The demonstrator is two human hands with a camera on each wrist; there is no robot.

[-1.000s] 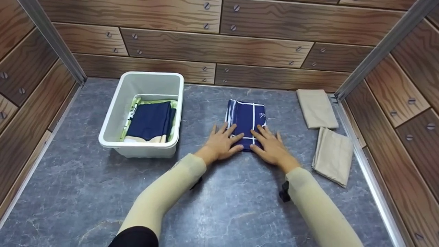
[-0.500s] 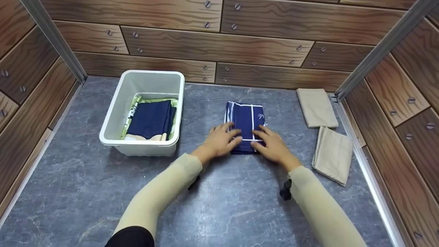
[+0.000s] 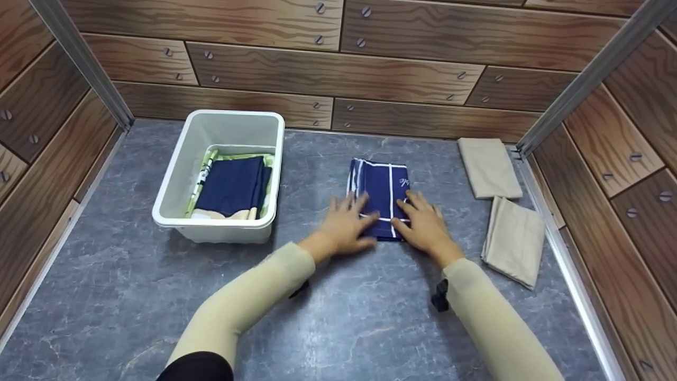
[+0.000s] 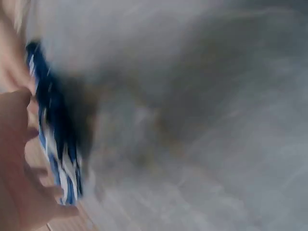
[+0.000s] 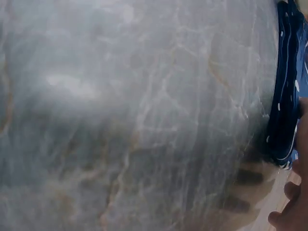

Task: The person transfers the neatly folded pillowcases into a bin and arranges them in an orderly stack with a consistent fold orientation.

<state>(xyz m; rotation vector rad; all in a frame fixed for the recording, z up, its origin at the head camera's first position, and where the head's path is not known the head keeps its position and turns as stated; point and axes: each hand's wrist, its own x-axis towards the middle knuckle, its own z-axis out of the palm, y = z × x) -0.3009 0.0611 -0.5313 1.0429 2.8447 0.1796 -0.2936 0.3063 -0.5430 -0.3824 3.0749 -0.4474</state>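
A folded navy cloth with white lines and white lettering (image 3: 378, 182) lies flat on the grey marbled surface in the head view. My left hand (image 3: 341, 227) is at its near left corner, fingers spread, some over the cloth's edge. My right hand (image 3: 427, 227) rests on the near right side with straight fingers. In the left wrist view, blurred, the cloth's layered edge (image 4: 57, 120) shows beside my left hand (image 4: 19, 173). The right wrist view shows the folded layers (image 5: 285, 96) next to part of my right hand (image 5: 298, 192).
A pale grey plastic bin (image 3: 217, 222) stands at the left, holding a folded navy cloth (image 3: 230, 185) over green and cream ones. Two folded beige cloths (image 3: 489, 168) lie at the right, by the metal-framed side wall. Wood-patterned panels (image 3: 285, 69) close off the back.
The navy cloth has shifted slightly toward me. My left hand's fingers drew together, then spread again as it moved nearer. My right hand has moved a little outward to the right.
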